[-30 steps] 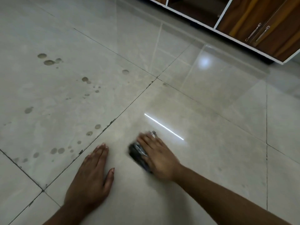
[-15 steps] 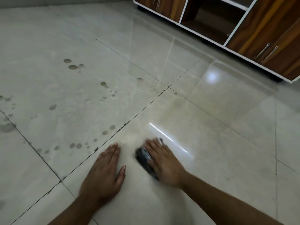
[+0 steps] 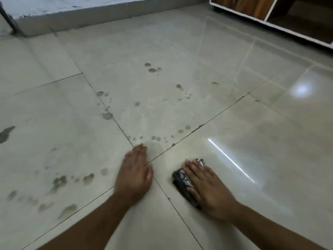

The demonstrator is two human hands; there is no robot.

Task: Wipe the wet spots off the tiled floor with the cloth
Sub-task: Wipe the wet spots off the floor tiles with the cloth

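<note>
One dark grey crumpled cloth (image 3: 182, 179) lies on the glossy beige tiled floor (image 3: 252, 123), pressed flat under the right hand (image 3: 209, 188), fingers straight. The left hand (image 3: 135, 172) rests open, palm down, just beside it. Many dark wet spots (image 3: 152, 70) dot the tiles ahead and left.

The glossy tiled floor (image 3: 234, 114) carried scattered wet spots (image 3: 152, 70) ahead and left of the flat left hand (image 3: 134, 175); a dark cloth (image 3: 182, 181) lay under the right hand (image 3: 207, 188).
</note>
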